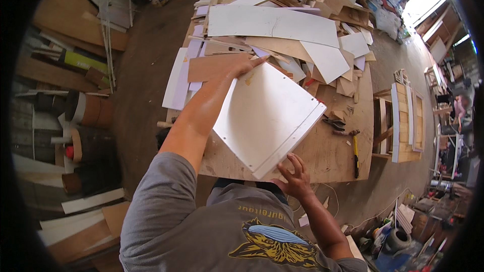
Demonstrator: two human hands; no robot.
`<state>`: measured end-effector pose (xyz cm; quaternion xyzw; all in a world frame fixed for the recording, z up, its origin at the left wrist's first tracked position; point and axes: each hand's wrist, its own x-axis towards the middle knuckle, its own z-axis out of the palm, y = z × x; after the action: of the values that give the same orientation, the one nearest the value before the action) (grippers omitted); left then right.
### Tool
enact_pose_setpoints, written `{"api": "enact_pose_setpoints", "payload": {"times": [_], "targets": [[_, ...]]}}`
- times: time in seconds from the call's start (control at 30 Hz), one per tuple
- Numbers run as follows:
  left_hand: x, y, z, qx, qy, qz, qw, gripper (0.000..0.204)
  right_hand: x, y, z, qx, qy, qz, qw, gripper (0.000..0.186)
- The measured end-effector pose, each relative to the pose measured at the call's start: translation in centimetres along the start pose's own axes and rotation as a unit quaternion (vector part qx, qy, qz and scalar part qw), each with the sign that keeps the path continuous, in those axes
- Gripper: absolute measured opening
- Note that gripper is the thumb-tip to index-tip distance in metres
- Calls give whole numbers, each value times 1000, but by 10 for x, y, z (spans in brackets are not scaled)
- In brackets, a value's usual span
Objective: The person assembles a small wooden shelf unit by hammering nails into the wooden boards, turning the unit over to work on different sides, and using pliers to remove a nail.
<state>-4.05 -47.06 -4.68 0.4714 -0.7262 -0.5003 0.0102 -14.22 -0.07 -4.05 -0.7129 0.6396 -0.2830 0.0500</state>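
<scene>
"One white panel (275, 111) is in work. State its position."

"Turned cornerwise above the near part of the table (327, 158), in front of the person's chest. Small dark spots mark its face near the edges."

"State of the left hand (249, 65)?"

"Holding the panel's far corner, thumb extended. The other fingers are hidden; how far they curl cannot be told."

"Right hand (296, 179)?"

"Partly open, fingers spread and bent, at the near-right edge. Firm contact cannot be confirmed."

"Surrounding items?"

"Right of the panel: pliers (335, 125) and a hammer (355, 153) with a yellow handle. Far side: a long white board (272, 22) atop piled offcuts (222, 47). Right, beyond the table: a wooden frame (402, 121)."
</scene>
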Motion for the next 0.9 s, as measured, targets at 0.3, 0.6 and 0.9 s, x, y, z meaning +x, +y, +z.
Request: {"api": "enact_pose_setpoints", "payload": {"times": [0.3, 0.6, 0.9], "targets": [[32, -10, -4, 17, -24, 35, 999, 79, 34, -14, 59, -83, 71, 22, 994, 64], [-57, -12, 25, 237, 195, 287, 907, 68, 6, 3, 74, -96, 101, 16, 990, 64], [-256, 30, 98, 285, 24, 259, 923, 83, 2, 34, 60, -58, 82, -63, 993, 79]]}}
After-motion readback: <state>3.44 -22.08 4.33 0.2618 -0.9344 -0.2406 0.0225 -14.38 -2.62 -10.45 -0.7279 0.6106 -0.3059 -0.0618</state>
